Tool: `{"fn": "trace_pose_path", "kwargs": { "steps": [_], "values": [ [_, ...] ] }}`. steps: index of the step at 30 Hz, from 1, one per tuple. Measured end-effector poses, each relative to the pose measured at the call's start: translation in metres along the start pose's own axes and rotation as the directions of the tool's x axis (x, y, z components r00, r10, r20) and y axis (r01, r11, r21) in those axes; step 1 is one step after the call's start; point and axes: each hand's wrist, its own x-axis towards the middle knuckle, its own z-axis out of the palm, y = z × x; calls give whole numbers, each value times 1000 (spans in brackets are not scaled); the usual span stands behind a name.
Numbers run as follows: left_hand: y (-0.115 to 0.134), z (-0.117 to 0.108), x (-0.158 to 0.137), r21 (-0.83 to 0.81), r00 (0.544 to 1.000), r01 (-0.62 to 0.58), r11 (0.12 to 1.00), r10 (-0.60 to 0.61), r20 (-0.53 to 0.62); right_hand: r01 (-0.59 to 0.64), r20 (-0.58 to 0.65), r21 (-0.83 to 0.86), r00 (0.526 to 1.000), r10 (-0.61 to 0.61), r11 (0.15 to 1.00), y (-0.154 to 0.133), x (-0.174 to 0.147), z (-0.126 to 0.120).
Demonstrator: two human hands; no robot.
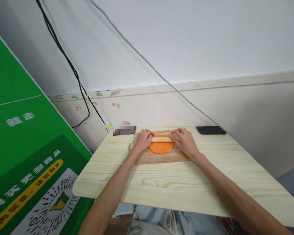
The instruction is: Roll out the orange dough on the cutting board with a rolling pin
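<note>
A flat orange piece of dough [161, 148] lies on a brown wooden board [161, 157] at the far middle of a pale wooden table [176, 182]. Across the dough's far side rests a light wooden rolling pin [161, 139]. My left hand [143, 140] presses down on the pin's left end. The pin's right end is under my right hand [185, 142]. Both palms lie flat over the pin with fingers curled forward.
A black phone [210, 130] lies at the table's far right corner. A dark flat device [124, 131] sits at the far left, near black cables [80, 88] hanging down the white wall. A green printed banner [24, 153] stands to the left.
</note>
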Motion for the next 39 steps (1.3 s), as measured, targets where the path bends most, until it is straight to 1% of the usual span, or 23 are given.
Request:
{"fn": "trace_pose_path", "kwargs": {
  "steps": [3, 6, 9, 13, 16, 18, 20, 23, 27, 31, 36, 39],
  "values": [
    [0, 0, 0, -5, 1000, -1, 1000, 1, 4, 21, 0, 10, 1000, -21, 1000, -2, -1, -2],
    [0, 0, 0, 2, 1000, 5, 1000, -5, 3, 4, 12, 2, 1000, -4, 1000, -6, -4, -7],
    [0, 1, 0, 8, 1000, 3, 1000, -3, -1, 7, 63, -3, 998, -7, 1000, -11, -5, -11],
    [4, 2, -1, 36, 1000, 13, 999, -12, -22, 58, 119, 26, 991, -60, 998, -14, -6, -11],
    [9, -1, -3, 93, 995, 32, 995, -23, -94, 59, 107, 22, 992, -61, 998, -13, -4, -8],
    [13, -4, -5, 134, 994, 15, 991, 0, -114, 47, 106, 15, 993, -49, 999, -11, -3, -5],
    [18, -6, -6, 161, 995, -25, 987, 39, -88, 41, 115, 18, 992, -42, 999, -10, -3, -3],
    [24, -7, -6, 153, 995, -76, 985, 84, -45, 50, 113, 26, 992, -52, 998, -12, -3, -5],
    [29, -6, -6, 130, 992, -103, 986, 111, -54, 60, 86, 53, 994, -65, 997, -18, -4, -12],
    [33, -9, -8, 154, 992, -92, 984, 105, -74, 82, 73, 56, 994, -86, 995, -19, -4, -13],
    [35, -12, -8, 181, 994, -44, 982, 61, -90, 7, 6, -9, 1000, -7, 1000, -15, -4, -7],
    [34, -12, -7, 187, 994, -29, 982, 48, -99, 0, 1, -3, 1000, 0, 1000, -15, -4, -7]
  ]
}}
